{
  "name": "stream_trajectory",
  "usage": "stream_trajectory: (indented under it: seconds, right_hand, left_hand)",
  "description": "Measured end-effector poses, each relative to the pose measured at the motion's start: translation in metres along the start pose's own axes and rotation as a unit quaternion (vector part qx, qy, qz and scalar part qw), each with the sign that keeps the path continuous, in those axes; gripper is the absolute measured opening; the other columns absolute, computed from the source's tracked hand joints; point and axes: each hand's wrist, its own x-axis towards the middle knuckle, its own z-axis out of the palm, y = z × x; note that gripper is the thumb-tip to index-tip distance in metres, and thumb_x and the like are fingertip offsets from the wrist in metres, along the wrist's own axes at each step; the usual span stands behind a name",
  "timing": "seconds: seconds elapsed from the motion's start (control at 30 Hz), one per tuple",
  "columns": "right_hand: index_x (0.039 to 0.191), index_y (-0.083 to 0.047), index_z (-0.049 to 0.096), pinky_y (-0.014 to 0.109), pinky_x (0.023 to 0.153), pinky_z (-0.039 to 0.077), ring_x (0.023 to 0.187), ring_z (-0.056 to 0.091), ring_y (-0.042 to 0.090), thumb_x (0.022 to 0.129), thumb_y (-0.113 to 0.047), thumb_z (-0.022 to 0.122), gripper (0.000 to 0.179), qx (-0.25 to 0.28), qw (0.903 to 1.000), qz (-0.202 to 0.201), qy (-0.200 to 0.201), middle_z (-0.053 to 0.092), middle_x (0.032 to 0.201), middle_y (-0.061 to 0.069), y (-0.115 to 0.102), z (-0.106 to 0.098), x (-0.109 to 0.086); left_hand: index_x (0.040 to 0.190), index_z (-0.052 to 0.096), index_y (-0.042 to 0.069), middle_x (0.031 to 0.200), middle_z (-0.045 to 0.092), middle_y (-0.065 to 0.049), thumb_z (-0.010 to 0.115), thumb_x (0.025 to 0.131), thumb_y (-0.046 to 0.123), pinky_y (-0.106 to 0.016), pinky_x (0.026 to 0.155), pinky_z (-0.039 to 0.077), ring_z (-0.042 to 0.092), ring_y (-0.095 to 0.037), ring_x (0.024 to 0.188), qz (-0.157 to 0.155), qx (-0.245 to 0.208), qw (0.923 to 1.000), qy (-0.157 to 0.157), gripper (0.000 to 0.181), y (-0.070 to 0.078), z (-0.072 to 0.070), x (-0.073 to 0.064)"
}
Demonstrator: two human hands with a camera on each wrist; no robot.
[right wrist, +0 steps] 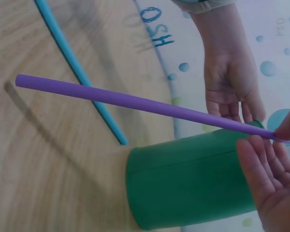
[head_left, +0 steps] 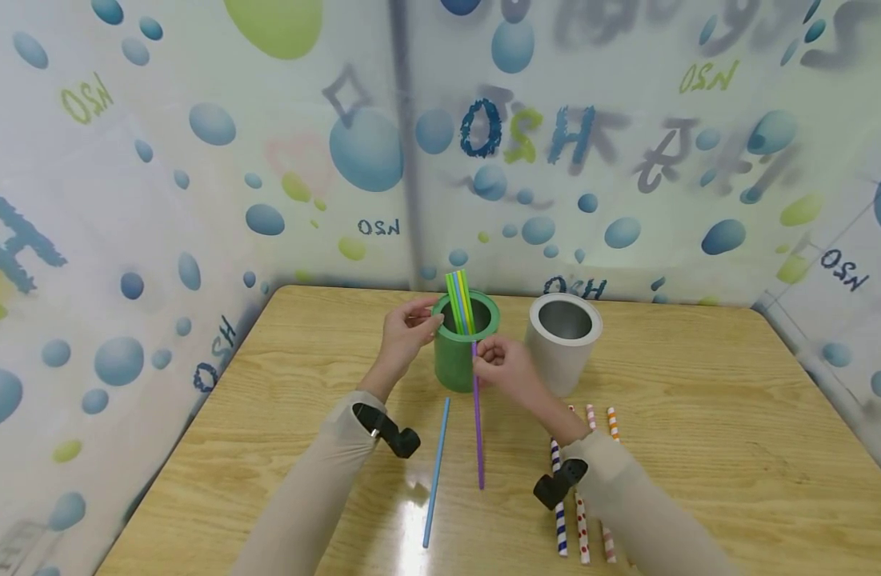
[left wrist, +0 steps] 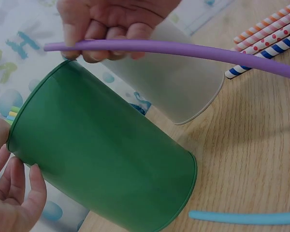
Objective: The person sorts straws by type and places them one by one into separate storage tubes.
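My right hand (head_left: 507, 366) pinches a purple straw (head_left: 478, 432) near its upper end, in front of the green canister (head_left: 454, 364). The straw slants down over the table, its lower end raised off the wood in the right wrist view. My left hand (head_left: 404, 336) grips the canister's rim at its left side, thumb towards me. Several green, yellow and blue straws (head_left: 460, 300) stand inside the canister, their lower ends hidden. A blue straw (head_left: 436, 472) lies on the table in front of it. In the left wrist view the purple straw (left wrist: 169, 47) passes across a white canister (left wrist: 169, 77).
The white canister (head_left: 564, 340) stands upright to the right of the green one. Several striped and dotted paper straws (head_left: 560, 512) lie under and beside my right forearm. A patterned curtain (head_left: 591, 200) hangs behind the wooden table (head_left: 699, 384).
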Motion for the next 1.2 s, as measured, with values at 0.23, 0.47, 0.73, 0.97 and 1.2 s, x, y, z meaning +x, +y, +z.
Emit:
stream_trajectory:
  seconds: [0.23, 0.47, 0.73, 0.97, 1.2]
  right_hand:
    - [0.087, 0.006, 0.052, 0.029, 0.056, 0.054, 0.059, 0.055, 0.013, 0.081, 0.001, 0.055, 0.008, -0.011, 0.9998, -0.015, 0.007, 0.055, 0.072, 0.007, -0.013, -0.011, 0.016]
    - [0.087, 0.006, 0.054, 0.045, 0.062, 0.054, 0.058, 0.057, 0.017, 0.082, 0.001, 0.055, 0.008, -0.037, 0.9977, -0.056, 0.011, 0.057, 0.072, 0.010, -0.034, -0.022, 0.030]
    - [0.087, 0.004, 0.055, 0.034, 0.060, 0.055, 0.058, 0.057, 0.015, 0.083, -0.002, 0.056, 0.007, -0.060, 0.9939, -0.091, 0.017, 0.058, 0.074, 0.012, -0.058, -0.034, 0.054]
    - [0.088, 0.003, 0.055, 0.034, 0.062, 0.055, 0.062, 0.059, 0.024, 0.084, -0.006, 0.055, 0.010, -0.093, 0.9889, -0.110, 0.039, 0.058, 0.075, 0.011, -0.082, -0.043, 0.072]
    - [0.090, 0.003, 0.054, 0.026, 0.061, 0.054, 0.059, 0.058, 0.016, 0.085, -0.006, 0.055, 0.010, -0.080, 0.9885, -0.116, 0.054, 0.057, 0.075, 0.010, -0.101, -0.049, 0.085]
  left_hand:
    - [0.114, 0.063, 0.006, 0.092, 0.053, -0.007, 0.066, 0.084, 0.009, -0.024, 0.064, 0.053, 0.052, -0.014, 0.080, -0.002, 0.009, 1.0000, 0.000, 0.030, -0.001, -0.001, 0.000]
    - [0.115, 0.063, 0.006, 0.093, 0.053, -0.008, 0.066, 0.084, 0.009, -0.026, 0.065, 0.053, 0.052, -0.014, 0.080, -0.011, 0.010, 0.9999, 0.000, 0.031, 0.001, -0.001, 0.000]
    - [0.118, 0.061, 0.003, 0.093, 0.052, -0.007, 0.066, 0.084, 0.009, -0.026, 0.066, 0.053, 0.051, -0.012, 0.079, -0.011, 0.004, 0.9998, -0.013, 0.035, 0.004, -0.002, 0.001]
    - [0.120, 0.060, 0.004, 0.093, 0.051, -0.006, 0.066, 0.085, 0.010, -0.028, 0.068, 0.053, 0.051, -0.011, 0.079, -0.014, -0.002, 0.9997, -0.018, 0.036, 0.003, -0.003, 0.001]
    - [0.116, 0.062, 0.004, 0.092, 0.052, -0.007, 0.066, 0.084, 0.008, -0.027, 0.066, 0.053, 0.052, -0.013, 0.079, 0.001, 0.004, 0.9999, -0.009, 0.032, 0.001, -0.002, 0.000]
